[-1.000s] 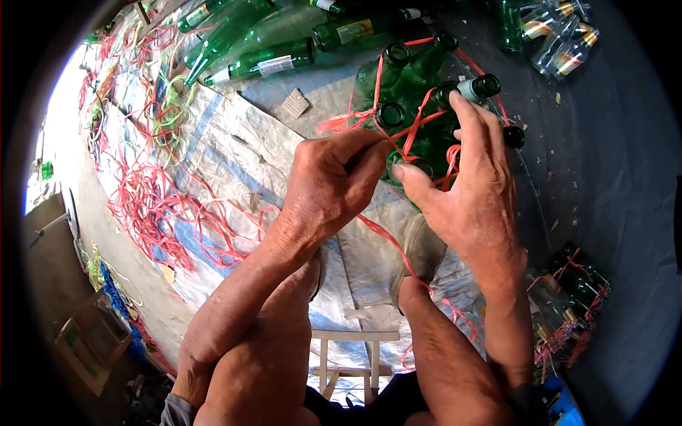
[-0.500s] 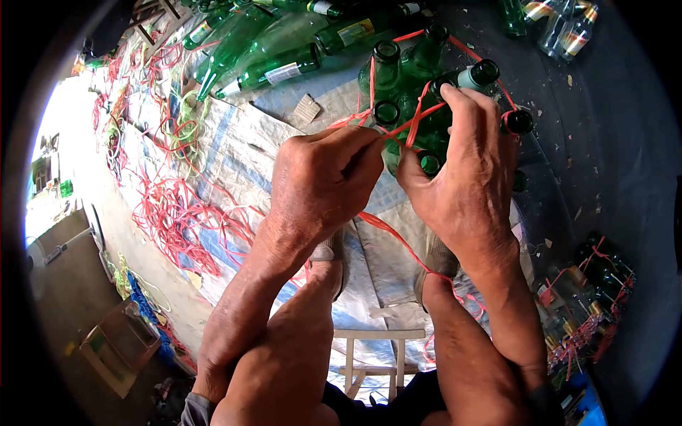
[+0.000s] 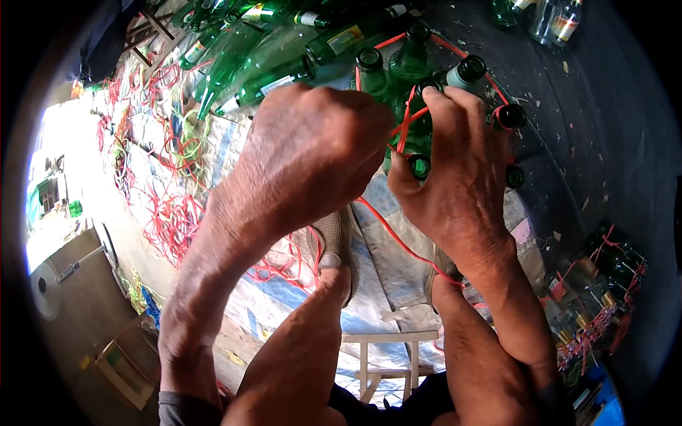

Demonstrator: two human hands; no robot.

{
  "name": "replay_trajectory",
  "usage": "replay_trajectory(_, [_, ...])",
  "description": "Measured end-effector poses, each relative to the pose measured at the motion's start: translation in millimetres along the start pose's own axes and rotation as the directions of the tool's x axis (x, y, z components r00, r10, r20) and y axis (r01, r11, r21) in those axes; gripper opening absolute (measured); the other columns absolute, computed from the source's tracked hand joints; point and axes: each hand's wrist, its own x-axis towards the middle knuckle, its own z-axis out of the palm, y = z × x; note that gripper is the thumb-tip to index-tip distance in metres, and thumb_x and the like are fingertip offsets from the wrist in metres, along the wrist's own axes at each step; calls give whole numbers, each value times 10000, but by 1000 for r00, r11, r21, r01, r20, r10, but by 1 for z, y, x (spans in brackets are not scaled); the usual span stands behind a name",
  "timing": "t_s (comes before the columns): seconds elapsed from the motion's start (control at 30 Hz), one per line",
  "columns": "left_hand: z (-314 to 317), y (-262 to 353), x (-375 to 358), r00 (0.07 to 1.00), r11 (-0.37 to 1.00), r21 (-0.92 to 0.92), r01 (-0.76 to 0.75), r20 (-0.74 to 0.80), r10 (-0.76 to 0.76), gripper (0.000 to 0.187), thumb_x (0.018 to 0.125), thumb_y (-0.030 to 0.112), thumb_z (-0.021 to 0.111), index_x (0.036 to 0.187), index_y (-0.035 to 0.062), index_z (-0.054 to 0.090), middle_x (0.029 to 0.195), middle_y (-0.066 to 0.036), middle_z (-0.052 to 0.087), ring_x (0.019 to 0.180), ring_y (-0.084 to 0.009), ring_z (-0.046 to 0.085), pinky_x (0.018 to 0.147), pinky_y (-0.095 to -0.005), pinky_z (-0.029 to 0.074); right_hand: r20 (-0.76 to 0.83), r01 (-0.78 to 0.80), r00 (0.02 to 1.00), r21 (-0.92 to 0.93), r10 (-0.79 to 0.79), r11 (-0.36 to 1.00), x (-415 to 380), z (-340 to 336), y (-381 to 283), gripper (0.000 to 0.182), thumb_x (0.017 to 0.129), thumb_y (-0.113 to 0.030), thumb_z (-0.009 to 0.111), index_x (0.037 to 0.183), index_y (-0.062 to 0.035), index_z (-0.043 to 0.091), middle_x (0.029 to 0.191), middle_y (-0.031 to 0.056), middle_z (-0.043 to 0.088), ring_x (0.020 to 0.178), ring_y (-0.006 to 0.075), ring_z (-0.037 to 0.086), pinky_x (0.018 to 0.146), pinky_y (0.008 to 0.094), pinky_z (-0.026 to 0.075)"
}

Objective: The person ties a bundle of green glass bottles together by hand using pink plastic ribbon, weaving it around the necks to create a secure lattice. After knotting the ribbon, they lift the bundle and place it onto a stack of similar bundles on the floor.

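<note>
Several green bottles stand upright in a cluster, with red plastic twine looped around their necks and crossing between them. My left hand is a fist at the cluster's left side, closed on the twine, which runs from it toward the bottles. It hides part of the nearest bottles. My right hand rests over the cluster's near right side, fingers bent and thumb apart, its fingertips at a bottle mouth. Whether it pinches any twine is not clear. A loose twine length hangs below my hands toward my right foot.
Green bottles lie at the upper left. Tangled red twine covers the sheet on the left. A wooden stool stands between my legs. Clear bottles lie at the upper right, and tied bottles are at the lower right.
My left hand has risen closer to the camera, now covering a front bottle's mouth. My right hand keeps its place at the cluster, and the view has shifted slightly.
</note>
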Motion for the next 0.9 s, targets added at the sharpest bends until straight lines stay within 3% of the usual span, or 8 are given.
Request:
replay_trajectory(0.17, [3, -25, 24, 998, 995, -92, -46, 49, 50, 66, 873, 114, 764, 831, 67, 743, 705, -127, 687, 670, -350, 709, 611, -443, 554, 39, -22, 999, 28, 21, 999, 0, -3, -3, 691, 853, -221, 795, 1449, -16, 512, 1370, 202, 568, 1264, 409, 590, 1057, 555, 448])
replay_trajectory(0.27, [3, -32, 30, 997, 985, -170, -6, 70, 18, 69, 863, 121, 768, 826, 66, 753, 707, -129, 692, 667, -342, 711, 614, -433, 553, -34, 36, 999, -24, -37, 999, 2, -2, -2, 611, 843, -242, 795, 1366, -36, 556, 1290, 191, 583, 1110, 374, 656, 911, 521, 467])
replay_trajectory(0.37, [-2, -36, 37, 992, 992, -99, -74, 90, 83, 104, 874, 157, 769, 830, 63, 765, 717, -125, 705, 666, -329, 717, 617, -438, 554, -54, 51, 997, -37, -53, 998, 2, 1, -1, 616, 842, -251, 794, 1368, -33, 558, 1304, 191, 579, 1128, 374, 653, 906, 518, 469])
replay_trajectory(0.5, [0, -40, 53, 980, 987, 12, -161, 120, 158, 132, 887, 187, 771, 841, 63, 779, 734, -125, 717, 682, -327, 723, 627, -444, 557, 50, -3, 999, -2, 3, 1000, 0, -5, -4, 697, 852, -196, 792, 1460, -10, 507, 1387, 213, 566, 1282, 423, 584, 1058, 563, 447])
replay_trajectory(0.63, [-17, -40, 71, 937, 987, -154, 47, 349, 10, 153, 868, 86, 642, 772, 16, 740, 687, -196, 674, 693, -394, 719, 643, -499, 560, 54, -6, 999, -5, 6, 1000, 1, -7, -6, 691, 852, -194, 794, 1459, -12, 517, 1392, 216, 568, 1271, 427, 587, 1062, 562, 444])
replay_trajectory(0.77, [9, -59, 55, 982, 983, -178, -35, 178, 67, 107, 812, 115, 696, 801, 52, 782, 746, -204, 703, 754, -411, 729, 671, -483, 591, 58, -9, 998, -7, 10, 1000, 1, -9, -6, 690, 851, -194, 801, 1463, -29, 526, 1393, 196, 572, 1256, 427, 587, 1076, 549, 435])
replay_trajectory(0.87, [20, -64, 39, 995, 993, -92, -79, 50, 84, 109, 895, 169, 770, 886, 64, 800, 755, -133, 727, 709, -320, 731, 634, -427, 560, 13, 32, 999, -31, -31, 999, 0, -5, -4, 677, 832, -222, 820, 1421, -27, 547, 1368, 185, 578, 1221, 387, 605, 1020, 528, 448])
replay_trajectory(0.9, [23, -64, 33, 998, 991, -135, -11, 54, 19, 105, 902, 161, 773, 904, 60, 802, 755, -127, 726, 699, -290, 727, 631, -411, 553, -9, 47, 999, -45, -48, 998, 0, -4, -3, 671, 823, -236, 829, 1400, -25, 558, 1354, 182, 581, 1204, 368, 613, 990, 518, 457])
